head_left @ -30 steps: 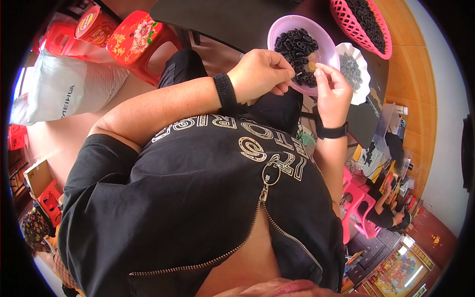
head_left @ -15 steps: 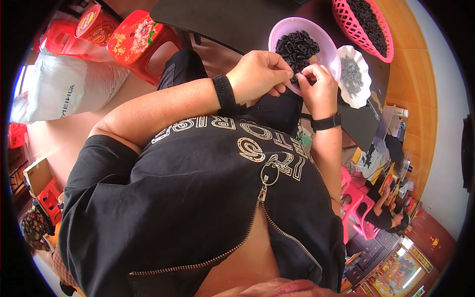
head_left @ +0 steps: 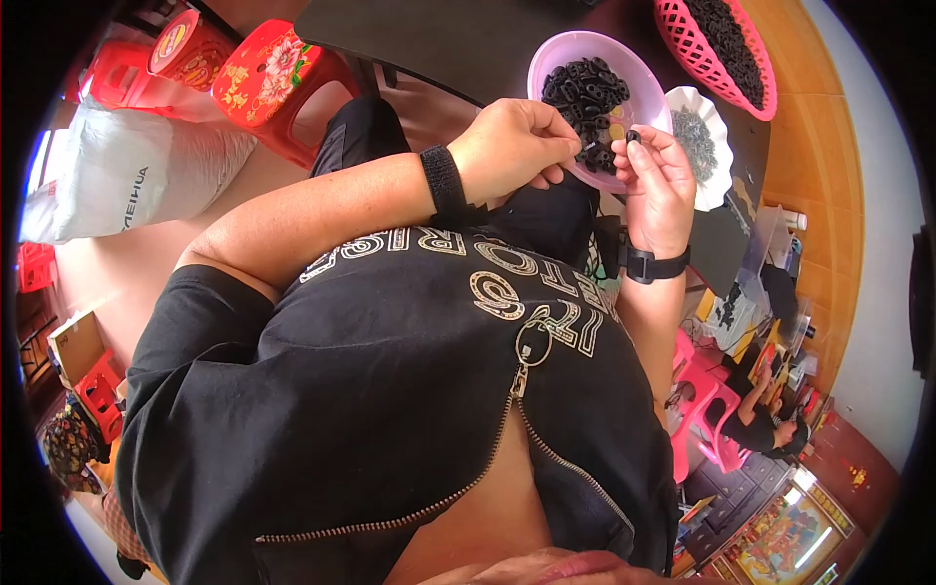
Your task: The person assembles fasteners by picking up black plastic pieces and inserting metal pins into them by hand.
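Note:
Just in front of me, my left hand (head_left: 517,148) is pinched at the near left rim of a lilac plastic bowl (head_left: 651,82). Whatever lies between its fingertips is too small or hidden to make out. My right hand (head_left: 663,187) holds a small black oval plastic part (head_left: 634,137) between thumb and fingers, over the bowl's right side. A heap of similar black parts (head_left: 583,86), many with a slot or hole, fills the bowl's left half. The two hands are apart, with a gap between their fingertips.
Right of the bowl, a white scalloped dish (head_left: 719,168) holds small clear or metallic pieces. Beyond it stands a pink lattice basket (head_left: 673,44) of black parts. The dark table (head_left: 439,44) carries these. Red stools (head_left: 265,73) and a white sack (head_left: 146,175) are at left; another person (head_left: 756,419) sits far right.
My right hand has drawn away from the left to the right and turned, showing the black part in its fingers. My left hand has hardly moved.

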The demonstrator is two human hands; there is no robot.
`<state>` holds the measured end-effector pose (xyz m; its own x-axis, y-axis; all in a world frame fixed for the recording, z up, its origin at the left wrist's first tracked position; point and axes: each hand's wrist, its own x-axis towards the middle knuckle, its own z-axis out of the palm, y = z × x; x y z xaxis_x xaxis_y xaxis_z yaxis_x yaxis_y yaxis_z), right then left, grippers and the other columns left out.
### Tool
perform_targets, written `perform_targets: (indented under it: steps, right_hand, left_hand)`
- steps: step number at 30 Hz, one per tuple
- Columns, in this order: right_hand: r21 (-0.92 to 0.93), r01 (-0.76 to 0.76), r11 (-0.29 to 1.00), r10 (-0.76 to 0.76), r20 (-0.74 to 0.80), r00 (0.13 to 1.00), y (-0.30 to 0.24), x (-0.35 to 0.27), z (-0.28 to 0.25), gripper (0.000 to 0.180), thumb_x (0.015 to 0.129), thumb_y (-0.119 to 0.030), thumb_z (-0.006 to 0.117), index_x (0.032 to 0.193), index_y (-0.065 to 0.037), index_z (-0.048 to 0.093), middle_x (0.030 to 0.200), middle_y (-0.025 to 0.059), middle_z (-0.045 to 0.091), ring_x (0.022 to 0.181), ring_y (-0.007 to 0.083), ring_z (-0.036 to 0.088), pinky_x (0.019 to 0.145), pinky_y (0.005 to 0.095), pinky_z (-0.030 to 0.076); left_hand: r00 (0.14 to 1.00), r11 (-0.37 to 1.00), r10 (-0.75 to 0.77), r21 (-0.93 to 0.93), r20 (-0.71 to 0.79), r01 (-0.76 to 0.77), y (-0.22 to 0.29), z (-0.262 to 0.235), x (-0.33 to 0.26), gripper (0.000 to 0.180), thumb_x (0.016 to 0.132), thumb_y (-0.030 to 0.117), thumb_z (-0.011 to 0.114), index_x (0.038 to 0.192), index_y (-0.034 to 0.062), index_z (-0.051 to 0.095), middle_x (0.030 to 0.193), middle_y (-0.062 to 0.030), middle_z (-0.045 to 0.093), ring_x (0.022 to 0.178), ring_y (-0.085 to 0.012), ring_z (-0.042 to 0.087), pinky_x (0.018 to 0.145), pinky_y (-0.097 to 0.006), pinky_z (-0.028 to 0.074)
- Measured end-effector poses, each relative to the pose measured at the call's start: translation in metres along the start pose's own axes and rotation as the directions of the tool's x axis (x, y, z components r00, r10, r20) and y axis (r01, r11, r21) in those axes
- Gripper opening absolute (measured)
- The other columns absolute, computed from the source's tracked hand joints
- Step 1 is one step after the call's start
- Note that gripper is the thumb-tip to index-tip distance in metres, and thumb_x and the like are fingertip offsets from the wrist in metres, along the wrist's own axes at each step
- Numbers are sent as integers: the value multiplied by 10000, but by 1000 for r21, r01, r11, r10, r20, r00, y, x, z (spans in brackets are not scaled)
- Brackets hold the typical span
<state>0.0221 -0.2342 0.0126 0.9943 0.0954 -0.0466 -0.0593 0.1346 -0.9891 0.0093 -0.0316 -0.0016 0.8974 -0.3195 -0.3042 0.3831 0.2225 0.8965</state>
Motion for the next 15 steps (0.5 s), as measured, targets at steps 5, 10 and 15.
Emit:
perform_targets:
  steps: [5, 10, 15]
  right_hand:
    - [184, -92, 979, 87, 31, 996, -3, -8, 1, 177, 926, -62, 584, 1085, 3, 626, 914, 121, 695, 749, 129, 637, 638, 213, 481]
    - [262, -170, 950, 149, 96, 984, 0, -12, 1, 180, 943, -107, 576, 1073, 0, 640, 838, 77, 669, 701, 117, 604, 621, 210, 467]
    - [229, -188, 955, 186, 28, 982, -5, -18, 10, 166, 943, -105, 578, 1060, -5, 640, 807, 51, 645, 673, 102, 573, 592, 204, 446]
  left_hand:
    - [1000, 998, 11, 60, 4, -11, 3, 4, -2, 96, 910, 102, 622, 913, 10, 645, 743, -25, 639, 608, -64, 565, 560, -196, 490]
    - [1000, 996, -7, 84, -4, 7, 6, 4, -5, 101, 910, 112, 626, 918, 14, 644, 718, -19, 632, 585, -59, 552, 533, -191, 473]
    - [1000, 995, -10, 102, 0, 10, 5, 4, -6, 108, 909, 127, 632, 919, 21, 647, 705, -12, 629, 578, -54, 546, 520, -185, 462]
